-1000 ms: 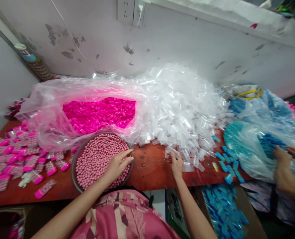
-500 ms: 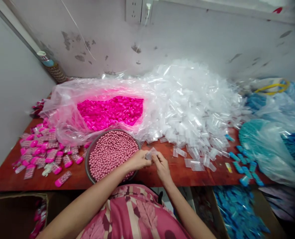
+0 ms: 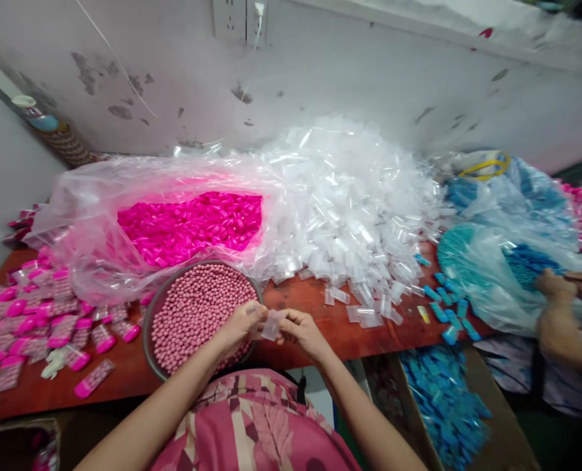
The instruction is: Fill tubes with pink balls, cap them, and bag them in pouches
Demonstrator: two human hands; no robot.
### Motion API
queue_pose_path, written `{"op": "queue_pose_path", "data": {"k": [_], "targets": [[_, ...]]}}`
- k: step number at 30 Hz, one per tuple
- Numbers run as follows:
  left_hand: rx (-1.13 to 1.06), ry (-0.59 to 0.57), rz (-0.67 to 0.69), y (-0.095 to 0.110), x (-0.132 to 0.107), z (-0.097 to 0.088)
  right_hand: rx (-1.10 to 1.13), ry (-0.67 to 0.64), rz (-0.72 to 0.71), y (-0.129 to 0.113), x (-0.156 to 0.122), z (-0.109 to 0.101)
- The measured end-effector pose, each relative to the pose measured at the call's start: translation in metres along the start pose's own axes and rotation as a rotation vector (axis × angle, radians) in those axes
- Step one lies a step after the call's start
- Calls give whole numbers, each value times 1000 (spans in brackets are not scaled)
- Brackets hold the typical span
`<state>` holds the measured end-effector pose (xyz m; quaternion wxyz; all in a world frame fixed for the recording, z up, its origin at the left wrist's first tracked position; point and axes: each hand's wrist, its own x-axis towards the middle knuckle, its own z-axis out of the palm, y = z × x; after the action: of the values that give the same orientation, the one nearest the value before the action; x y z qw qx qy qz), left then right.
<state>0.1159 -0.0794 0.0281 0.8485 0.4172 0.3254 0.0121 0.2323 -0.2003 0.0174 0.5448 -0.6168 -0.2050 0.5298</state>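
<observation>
My left hand (image 3: 242, 327) is closed above the right rim of the bowl (image 3: 150, 353), with clear plastic between its fingertips. My right hand (image 3: 301, 333) pinches a small clear plastic container (image 3: 272, 325) just beside it. The two hands nearly touch, and whether they share one container or hold two is hard to make out. Pink beads (image 3: 197, 314) fill the bowl. Behind the bowl, an opened plastic bag (image 3: 85, 190) holds bright pink caps (image 3: 193, 226). A large heap of clear containers (image 3: 350, 196) stands to the right of the bag.
Filled pink-capped containers (image 3: 50, 311) lie piled at the left of the red table (image 3: 291, 297). Rightward are blue-capped containers (image 3: 450, 307), a bag of teal beads (image 3: 460, 252) and a co-worker's hands (image 3: 558, 288). Below sits a cardboard box of blue pieces (image 3: 443, 399).
The view has swung right, bringing a co-worker's hands into sight. My hands remain together at the bowl's right side, with the clear container turned between them.
</observation>
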Motion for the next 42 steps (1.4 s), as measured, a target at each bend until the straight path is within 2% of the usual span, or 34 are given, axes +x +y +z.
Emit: {"op": "queue_pose_path", "data": {"k": [3,5,7,9,12,14,17,20,23,25,29,30,32,34,36,39,42], "targets": [[92,5,35,-7,1,7,-141,60,0,11,2,15],[141,30,29,-10,0,11,-226,134,2,18,6,10],[152,17,-12,-10,-2,14,-323,233,14,23,11,-9],[164,35,-15,-9,-3,14,-413,378,46,29,16,-38],[187,150,69,-10,0,11,-532,717,123,40,24,-87],[211,207,127,-11,2,10,-585,882,184,50,31,-111],[254,234,173,-12,5,8,-626,980,203,62,44,-128],[243,262,156,-13,7,7,-608,962,151,64,53,-131],[162,318,144,-13,10,8,-537,868,64,58,50,-116],[60,320,115,-14,12,10,-485,756,-19,50,38,-91],[-109,254,65,-20,17,15,-444,473,-172,36,8,-17],[-123,237,85,-22,18,16,-458,345,-292,34,2,-3],[-126,215,122,-24,17,15,-530,210,-414,32,-5,7],[-109,210,85,-23,15,14,-686,275,-365,34,-6,-10],[-91,221,24,-20,11,13,-825,537,-188,40,-4,-46],[-78,248,24,-15,8,13,-862,850,2,53,1,-110],[-45,247,83,-14,9,14,-859,1022,183,68,4,-151]]}}
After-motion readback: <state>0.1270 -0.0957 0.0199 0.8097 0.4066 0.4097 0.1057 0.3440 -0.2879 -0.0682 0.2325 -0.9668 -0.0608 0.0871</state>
